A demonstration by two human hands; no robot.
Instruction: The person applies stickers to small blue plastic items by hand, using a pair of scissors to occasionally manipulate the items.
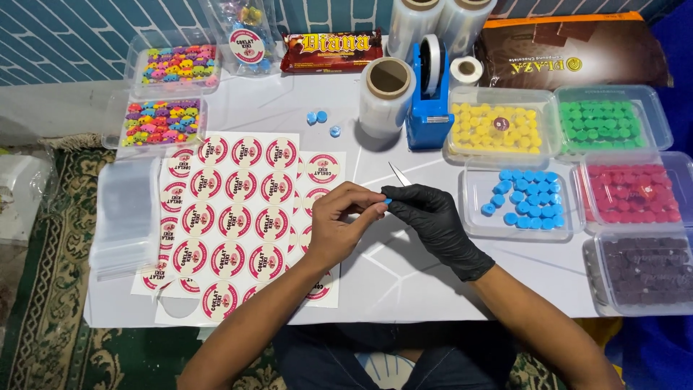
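White counter [404,282] w/ rug at 8 o'clock. Left hand [339,220] bare, pinching small blue piece [388,201]; right hand [433,217], black glove, grips same piece plus blade [398,173] pointing 11 o'clock. Risk: blade slips, nicks bare fingers, or piece drops. Count: 5 single-colour candy tubs at 3 o'clock, blue tub [520,202] nearest; 2 mixed tubs at 10; 3 loose blue pieces [321,119]; 1 tape dispenser [429,94]; sticker sheets [238,217] at 9.

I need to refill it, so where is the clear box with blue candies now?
In the head view, the clear box of blue candies sits right of the gloved right hand, below the yellow candy box and left of the red candy box.
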